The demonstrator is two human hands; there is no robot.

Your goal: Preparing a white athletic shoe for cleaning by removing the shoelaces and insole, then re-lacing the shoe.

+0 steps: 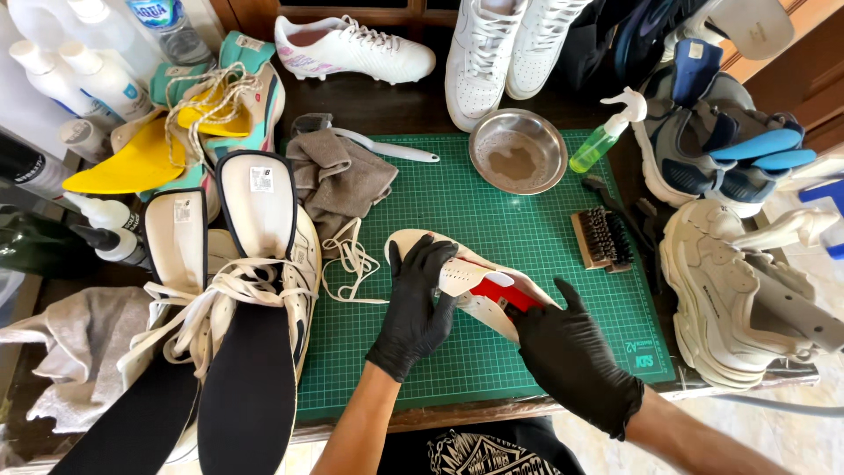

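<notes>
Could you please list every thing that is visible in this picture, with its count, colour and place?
insole: one, white and red, held over the mat
cutting mat: one, green, centre
metal bowl: one, silver, top of mat
spray bottle: one, green, beside bowl
brush: one, brown, right on mat
grey cloth: one, left on mat
laces: white, below cloth
sneakers: pair, white, left
chunky shoe: one, cream, right
left hand: black glove, on insole
right hand: black glove, on insole
</notes>
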